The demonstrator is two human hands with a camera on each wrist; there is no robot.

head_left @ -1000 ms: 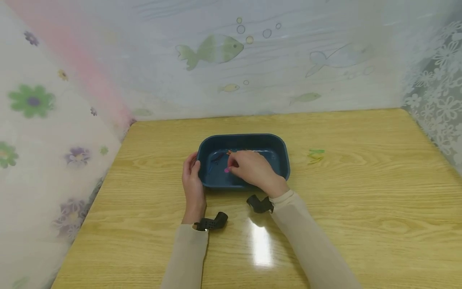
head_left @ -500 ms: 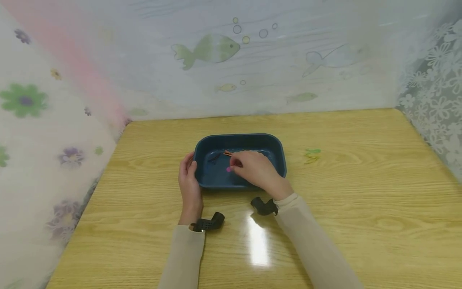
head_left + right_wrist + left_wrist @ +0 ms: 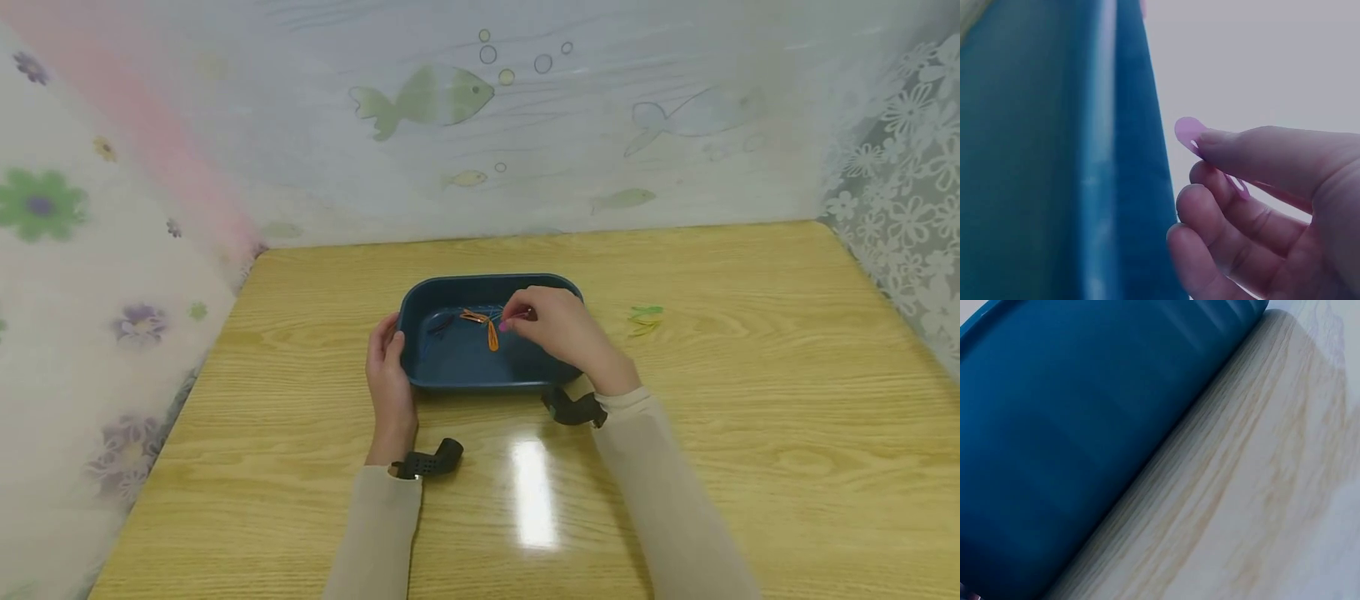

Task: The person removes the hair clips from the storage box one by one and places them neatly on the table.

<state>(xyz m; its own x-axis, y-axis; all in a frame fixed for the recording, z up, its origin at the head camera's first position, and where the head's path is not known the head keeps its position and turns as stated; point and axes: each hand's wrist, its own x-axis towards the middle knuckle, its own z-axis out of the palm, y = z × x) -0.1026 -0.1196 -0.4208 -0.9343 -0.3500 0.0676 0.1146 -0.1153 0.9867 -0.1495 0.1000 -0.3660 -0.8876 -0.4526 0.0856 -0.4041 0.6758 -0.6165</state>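
Observation:
A dark blue plastic tub (image 3: 465,385) sits on the table. At its left end my left hand (image 3: 392,387) holds the outer wall, fingers bent against it and thumb close by the rim. The tub's outer side (image 3: 1085,425) fills much of the left wrist view. My right hand (image 3: 558,329) is over the tub's right part, pinching a pinkish-purple snap hair clip (image 3: 1188,130) between thumb and forefinger. Orange hair clips (image 3: 492,336) lie on the tub's floor, with dark ones (image 3: 442,326) to their left. Thin blue ones (image 3: 493,312) show near the right fingers.
Green hair clips (image 3: 647,311) and yellow ones (image 3: 645,329) lie on the wooden table (image 3: 750,400), right of the tub. A wall (image 3: 420,183) with fish drawings rises behind the table, and a flowered curtain (image 3: 112,333) hangs at the left.
My right hand has risen and moved right with the purple hair clip, uncovering more of the orange clips. The left hand keeps its hold on the tub. The head view has shifted slightly.

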